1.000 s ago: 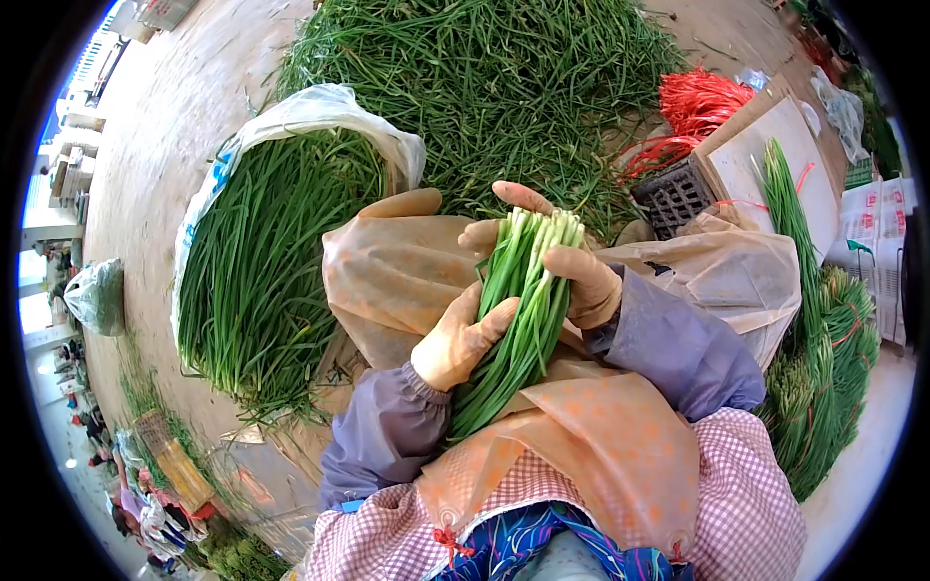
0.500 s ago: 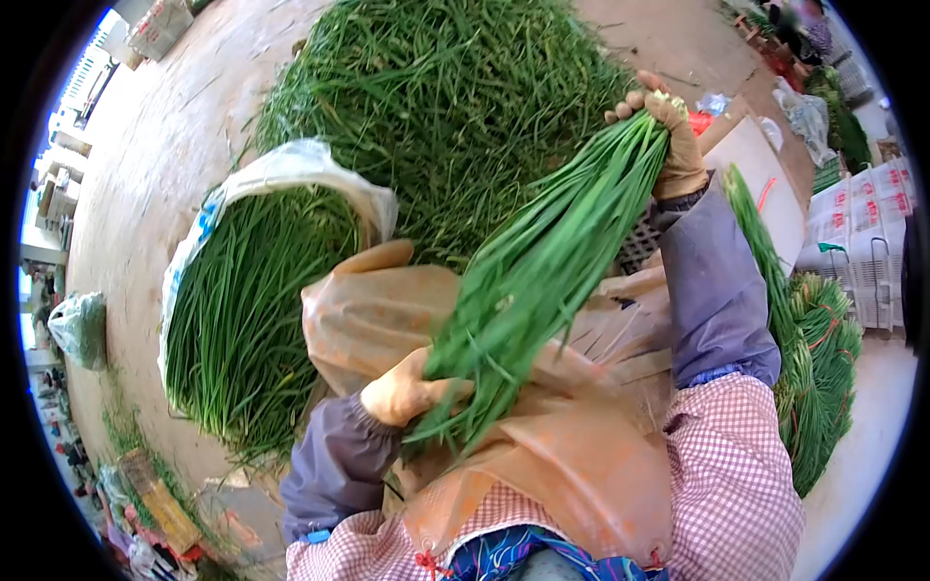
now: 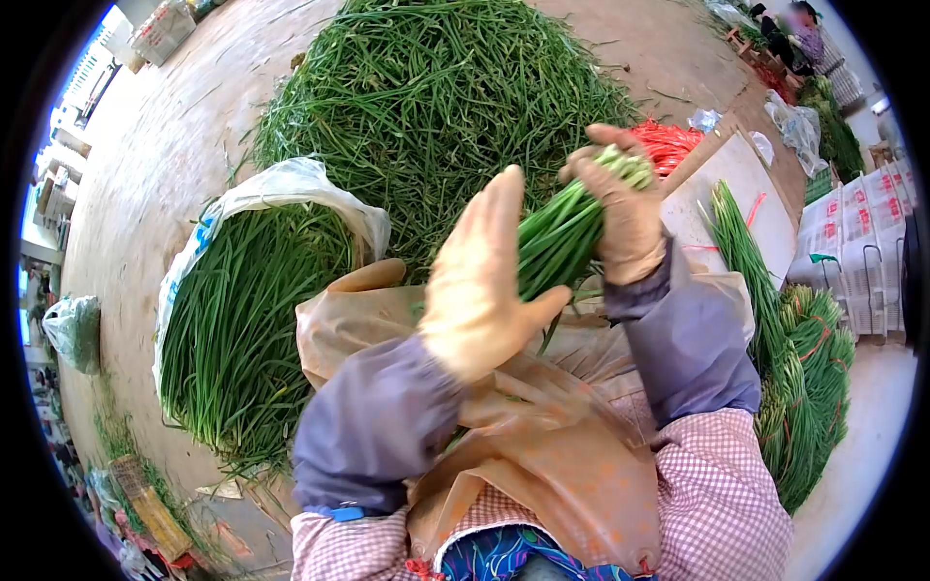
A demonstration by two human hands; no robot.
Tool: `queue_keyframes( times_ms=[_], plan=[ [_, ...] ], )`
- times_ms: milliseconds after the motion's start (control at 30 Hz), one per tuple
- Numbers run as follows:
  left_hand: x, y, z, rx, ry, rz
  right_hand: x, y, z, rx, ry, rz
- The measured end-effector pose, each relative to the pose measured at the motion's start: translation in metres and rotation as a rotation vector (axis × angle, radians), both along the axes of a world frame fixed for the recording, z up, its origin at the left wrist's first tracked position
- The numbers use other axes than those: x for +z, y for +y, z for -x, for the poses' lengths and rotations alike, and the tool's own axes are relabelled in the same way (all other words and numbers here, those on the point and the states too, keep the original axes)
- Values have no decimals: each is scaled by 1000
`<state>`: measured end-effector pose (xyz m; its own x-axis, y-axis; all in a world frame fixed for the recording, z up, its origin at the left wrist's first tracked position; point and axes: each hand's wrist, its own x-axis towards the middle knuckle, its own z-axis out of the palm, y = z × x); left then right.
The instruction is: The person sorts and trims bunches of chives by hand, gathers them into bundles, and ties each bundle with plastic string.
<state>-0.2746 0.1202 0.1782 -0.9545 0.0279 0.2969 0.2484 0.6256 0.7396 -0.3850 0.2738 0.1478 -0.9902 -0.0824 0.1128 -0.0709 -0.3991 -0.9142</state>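
Observation:
My gloved right hand (image 3: 622, 215) is wrapped around a bunch of garlic chives (image 3: 562, 237) just below its pale cut ends, which point up and right. The green leaves hang down toward my lap and partly disappear behind my left hand. That gloved left hand (image 3: 480, 281) is open, its fingers stretched upward and thumb out, close against the left side of the bunch; whether it touches the leaves I cannot tell. Beyond both hands lies a large heap of loose chives (image 3: 446, 107). A plastic-lined container (image 3: 373, 218) full of chives stands left of my knee.
Red ties (image 3: 666, 145) lie behind my right hand, beside a pale board (image 3: 746, 179). Tied bundles of chives (image 3: 814, 387) are stacked at my right. White crates (image 3: 857, 228) stand farther right. Another person (image 3: 804, 39) is at the far upper right.
My left hand has left the leaf ends and moved up beside the bunch, opening out. My right hand, still holding the bunch, has come lower and slightly left.

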Motion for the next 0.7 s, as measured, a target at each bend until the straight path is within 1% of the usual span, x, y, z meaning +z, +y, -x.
queue_keyframes(
  times_ms=[33,67,100,133,167,200,233,267,333,367,400,467,500,533,567,667,700],
  plan=[
    [-11,16,10,48,-8,64,8,-13,-16,2,-19,0],
    [-32,30,14,131,-8,73,11,-27,-31,-12,-35,8],
    [-55,37,31,175,-132,-785,3,-36,-36,-76,-18,73],
    [-68,49,48,194,-297,-1639,3,-40,-39,-96,-82,98],
    [-58,56,42,116,-310,-1704,-6,-44,-42,-79,-105,173],
    [-51,54,31,53,-322,-1769,-8,-45,-47,-18,-138,185],
    [-69,47,30,35,-294,-1891,-6,-45,-51,18,-114,114],
    [-103,36,30,-86,-146,-1611,-2,-47,-55,74,-98,53],
    [-89,16,29,-17,-84,-1010,-2,-48,-51,252,-60,128],
    [-93,-1,35,57,-109,-890,2,-45,-43,382,-88,275],
    [-98,-18,41,127,-138,-770,2,-41,-32,386,-95,289],
    [-71,-31,35,-69,-190,-1353,0,-20,2,375,-16,93],
    [-68,-35,35,-96,-145,-1510,-5,-3,17,477,-136,60],
    [-68,-46,37,-167,-119,-1528,-13,11,26,576,-254,28],
    [-70,-53,38,-170,-85,-1579,-25,18,27,651,-287,-38],
    [-87,-65,42,-221,-30,-1694,-43,33,6,818,-246,-183],
    [-92,-68,42,-240,-15,-1721,-44,34,-4,806,-364,-25]
  ],
)
